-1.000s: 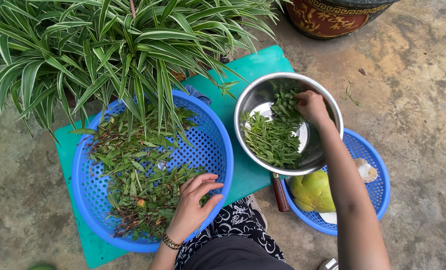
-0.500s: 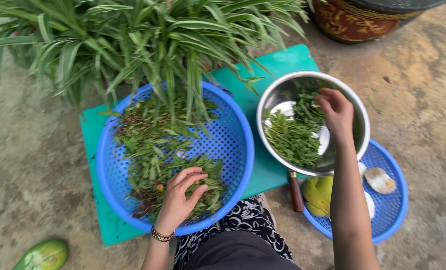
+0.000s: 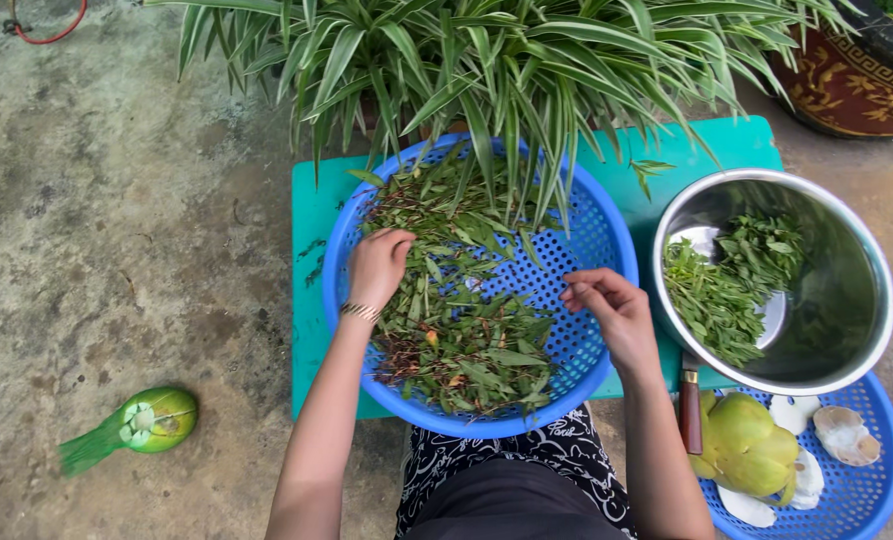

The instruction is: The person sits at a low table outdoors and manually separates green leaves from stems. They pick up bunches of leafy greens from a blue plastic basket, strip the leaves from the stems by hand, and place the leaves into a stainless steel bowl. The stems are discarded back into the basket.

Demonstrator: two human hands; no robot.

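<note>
Sorting through the leafy herb stems (image 3: 462, 330) in the big blue perforated basket (image 3: 597, 240), I have my left hand (image 3: 377, 268) curled loosely down onto the pile at its upper left, fingers closed around a few stems, while my right hand (image 3: 612, 312) hovers over the bare right side of the basket with thumb and fingertips pinched together; whether a leaf sits in that pinch I cannot tell. To do this well, I judge that I should lift only 1 stem at a time and strip it over the basket, so the brown bits and yellowed leaves stay apart from the good ones. The steel bowl (image 3: 847, 290) with picked greens (image 3: 727, 290) sits just beside the basket on my right, both on a teal mat (image 3: 312, 220). Long striped leaves of a potted plant (image 3: 487, 60) hang over the basket's far edge and could tangle with my reach. A brown-handled knife (image 3: 689, 410) lies under the bowl's rim, next to a smaller blue basket (image 3: 882, 490) holding a yellow-green fruit (image 3: 752, 450) and pale shell-like pieces (image 3: 845, 432). A green object (image 3: 152, 420) lies well apart on the concrete at my left.
</note>
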